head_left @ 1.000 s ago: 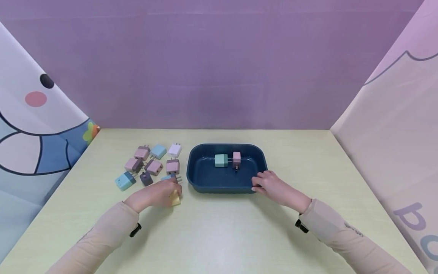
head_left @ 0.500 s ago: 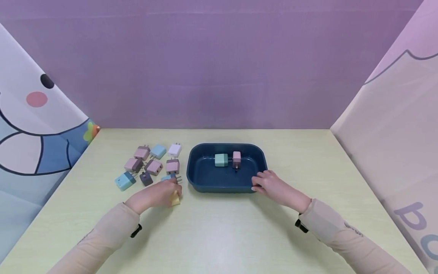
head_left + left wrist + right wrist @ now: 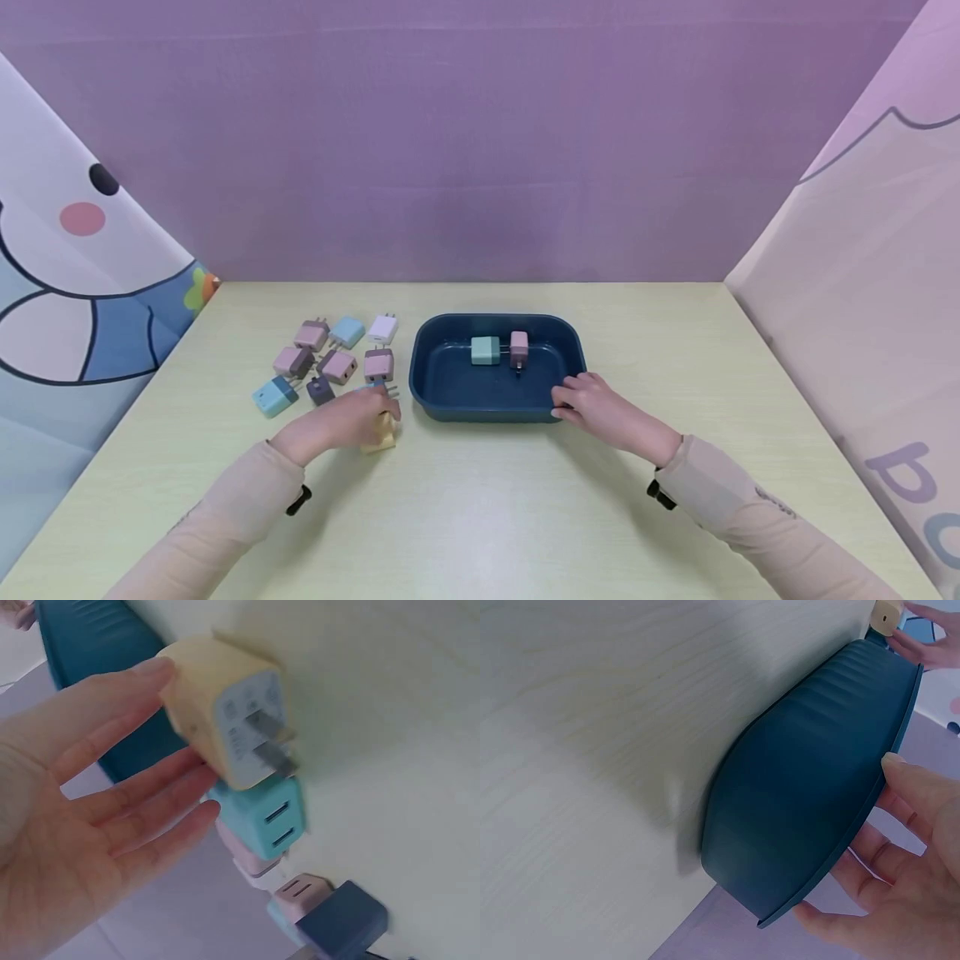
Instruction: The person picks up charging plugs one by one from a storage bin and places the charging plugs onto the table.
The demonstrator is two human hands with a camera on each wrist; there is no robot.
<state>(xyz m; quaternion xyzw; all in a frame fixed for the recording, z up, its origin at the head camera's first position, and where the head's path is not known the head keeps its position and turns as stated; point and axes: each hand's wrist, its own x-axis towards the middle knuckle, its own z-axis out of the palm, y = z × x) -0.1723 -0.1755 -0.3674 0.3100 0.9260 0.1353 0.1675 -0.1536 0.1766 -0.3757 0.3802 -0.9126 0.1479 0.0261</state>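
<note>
My left hand (image 3: 358,417) pinches a yellow plug charger (image 3: 217,712) between thumb and fingertips, its two metal prongs facing out in the left wrist view. Just beyond it lies a light-blue charger (image 3: 259,814) with two slots. My right hand (image 3: 596,406) grips the near right corner of a dark-blue plastic basin (image 3: 491,415), with the thumb (image 3: 911,776) outside the rim and the fingers over its inner side. A mint-green charger (image 3: 484,351) and a pink charger (image 3: 518,350) lie inside the basin.
Left of the basin several chargers lie loosely grouped: a white one (image 3: 382,329), a blue one (image 3: 275,396), a dark navy one (image 3: 320,390) and pink ones such as this charger (image 3: 378,365). A purple cloth backdrop (image 3: 480,167) rises behind the table (image 3: 480,508).
The yellow charger has shifted slightly leftward and more of it shows below my left hand. My right hand and the basin have stayed in place.
</note>
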